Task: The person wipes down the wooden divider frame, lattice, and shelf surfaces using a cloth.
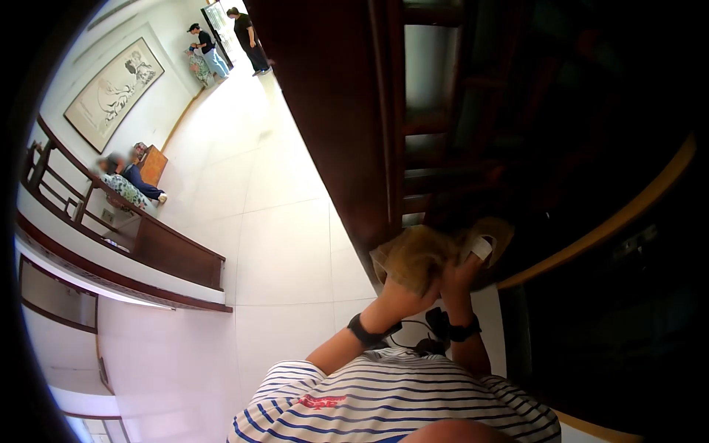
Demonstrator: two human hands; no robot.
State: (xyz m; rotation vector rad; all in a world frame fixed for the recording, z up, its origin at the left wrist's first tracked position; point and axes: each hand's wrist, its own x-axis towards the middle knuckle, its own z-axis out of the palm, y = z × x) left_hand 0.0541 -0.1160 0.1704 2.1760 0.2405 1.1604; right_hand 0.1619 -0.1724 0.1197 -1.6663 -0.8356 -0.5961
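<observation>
Both my hands are close together in front of my chest, beside the dark wooden lattice panel (332,111). A brown cloth (421,258) is bunched over and around the fingers of my left hand (410,295), which are mostly covered by it. My right hand (459,277) is closed at the cloth's right part, near a small white piece (482,247) that shows at the fingertips. Black bands circle both wrists, and a black cable hangs between them.
Pale tiled floor (281,244) stretches along the left. A dark wooden railing (177,258) crosses there. Several people (210,52) are at the far end and beside an orange-brown box (153,166). A framed picture (114,92) hangs on the wall. A dark surface is at right.
</observation>
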